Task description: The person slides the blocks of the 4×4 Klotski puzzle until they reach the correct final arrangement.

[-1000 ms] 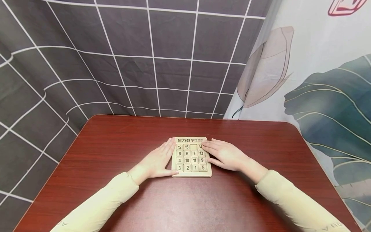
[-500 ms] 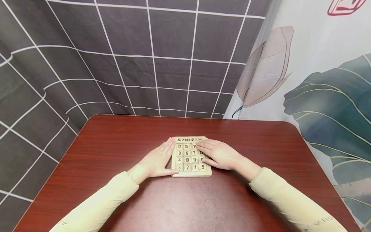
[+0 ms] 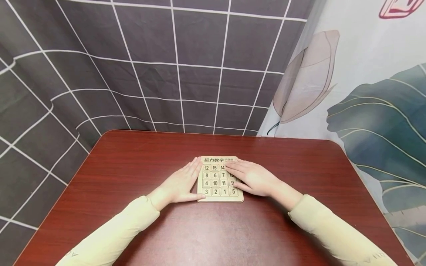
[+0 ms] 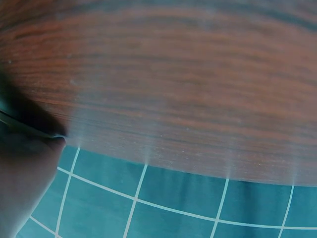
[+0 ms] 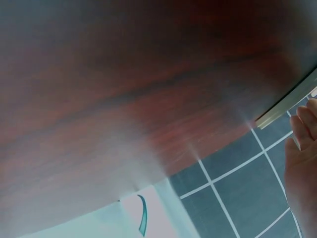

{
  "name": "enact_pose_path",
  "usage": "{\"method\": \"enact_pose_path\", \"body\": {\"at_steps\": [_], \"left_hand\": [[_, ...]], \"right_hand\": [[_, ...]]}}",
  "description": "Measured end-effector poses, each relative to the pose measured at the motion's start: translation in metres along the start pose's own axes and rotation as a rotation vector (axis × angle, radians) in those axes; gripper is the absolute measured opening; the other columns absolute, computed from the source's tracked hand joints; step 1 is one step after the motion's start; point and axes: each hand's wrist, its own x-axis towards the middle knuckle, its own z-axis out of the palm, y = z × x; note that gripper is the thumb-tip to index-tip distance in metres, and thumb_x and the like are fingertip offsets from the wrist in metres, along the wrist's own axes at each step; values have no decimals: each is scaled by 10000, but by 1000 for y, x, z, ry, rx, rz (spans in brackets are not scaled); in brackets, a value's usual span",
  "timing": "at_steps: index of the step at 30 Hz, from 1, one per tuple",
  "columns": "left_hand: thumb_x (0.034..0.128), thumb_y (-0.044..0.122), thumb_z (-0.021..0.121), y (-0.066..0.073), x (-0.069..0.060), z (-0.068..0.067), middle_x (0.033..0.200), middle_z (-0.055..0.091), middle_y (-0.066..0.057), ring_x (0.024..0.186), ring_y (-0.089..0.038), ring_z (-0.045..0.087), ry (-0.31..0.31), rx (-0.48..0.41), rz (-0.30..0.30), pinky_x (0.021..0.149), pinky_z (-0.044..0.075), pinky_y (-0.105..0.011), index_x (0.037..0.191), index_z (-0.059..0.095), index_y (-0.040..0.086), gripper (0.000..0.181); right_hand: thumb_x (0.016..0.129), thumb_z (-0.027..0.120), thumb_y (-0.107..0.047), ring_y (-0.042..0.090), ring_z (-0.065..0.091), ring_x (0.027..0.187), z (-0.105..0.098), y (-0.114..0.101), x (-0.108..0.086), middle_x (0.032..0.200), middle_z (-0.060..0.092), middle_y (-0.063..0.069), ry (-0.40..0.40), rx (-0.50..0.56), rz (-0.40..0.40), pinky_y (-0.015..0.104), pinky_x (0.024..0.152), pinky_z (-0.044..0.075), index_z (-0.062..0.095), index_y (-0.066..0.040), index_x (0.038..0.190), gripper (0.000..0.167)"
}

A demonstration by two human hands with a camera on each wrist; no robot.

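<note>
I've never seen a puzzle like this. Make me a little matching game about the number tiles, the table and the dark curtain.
1. tile 12
2. tile 5
3. table
4. dark curtain

A. reddish brown
B. bottom row of the puzzle board, far right
C. crossed by white lines
D. top row of the puzzle board, far left

Pairs: 1-D, 2-B, 3-A, 4-C

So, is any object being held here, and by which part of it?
Nothing looks gripped: the left hand rests on the left edge of the number puzzle, the right hand lies over its right side.
</note>
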Motion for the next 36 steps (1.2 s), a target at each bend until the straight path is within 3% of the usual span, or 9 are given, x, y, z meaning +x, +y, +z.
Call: {"method": "enact_pose_path", "body": {"at_steps": [11, 17, 28, 36], "left_hand": [[958, 695, 599, 0, -1, -2, 1750, 155, -289, 1651, -396, 181, 5, 1, 0, 1355, 244, -461, 1646, 192, -113, 1137], [959, 679, 606, 1, -1, -4, 1743, 171, -297, 1646, -402, 194, 16, -9, 6, 1352, 250, -465, 1638, 209, -123, 1123], [954, 671, 618, 1, -1, -3, 1743, 177, -297, 1645, -404, 199, 34, -15, 11, 1352, 252, -465, 1636, 212, -126, 1125], [960, 676, 609, 0, 0, 1, 1739, 179, -305, 1642, -408, 206, 33, -7, 17, 1349, 261, -469, 1634, 213, -129, 1122]], "right_hand": [[1031, 664, -363, 241, 538, 1490, 4, -3, -26, 1588, 575, 97, 21, -36, -38, 478, 1253, 437, 593, -45, 1506, 576], [1027, 670, -352, 256, 544, 1485, 5, 0, -24, 1581, 581, 107, 32, -43, -39, 482, 1248, 442, 595, -34, 1500, 574], [1063, 618, -370, 303, 519, 1503, 2, 10, -11, 1612, 544, 114, -17, -40, 21, 486, 1275, 404, 554, -31, 1536, 585], [1076, 597, -373, 300, 504, 1516, 2, 9, -14, 1630, 526, 99, -18, -21, 31, 490, 1275, 404, 541, -47, 1550, 578]]}}
